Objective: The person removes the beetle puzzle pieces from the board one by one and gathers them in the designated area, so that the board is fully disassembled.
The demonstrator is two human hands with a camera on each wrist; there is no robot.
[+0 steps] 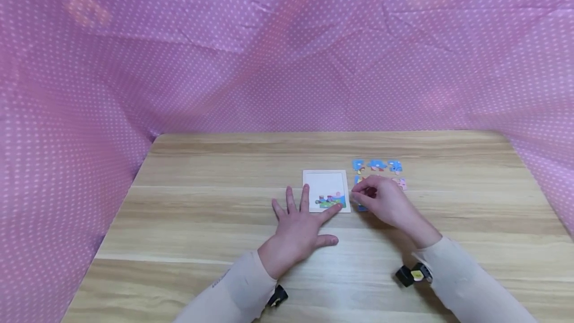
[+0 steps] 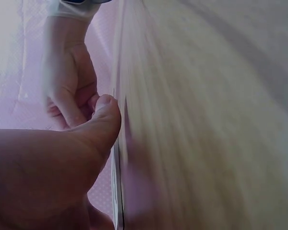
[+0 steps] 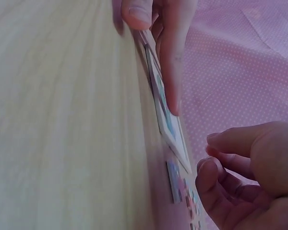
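A white puzzle tray (image 1: 323, 182) with a pale rim lies flat on the table. Several joined jigsaw pieces (image 1: 331, 203), green and blue, fill its lower right. My left hand (image 1: 298, 233) is spread at the tray's near side, its index fingertip on the joined pieces. To the right of the tray is my right hand (image 1: 389, 204), fingers bent and thumb close to the index finger. A gap shows between those tips in the right wrist view, and I see nothing held there. Loose jigsaw pieces (image 1: 377, 164) lie in rows beyond and beneath this hand, partly hidden by it.
The wooden table (image 1: 215, 223) stretches out on both sides of the tray. Pink dotted cloth (image 1: 287, 64) hangs behind it and at its sides. Black wrist devices sit below both hands, one of them a strapped camera (image 1: 413, 274) on the right.
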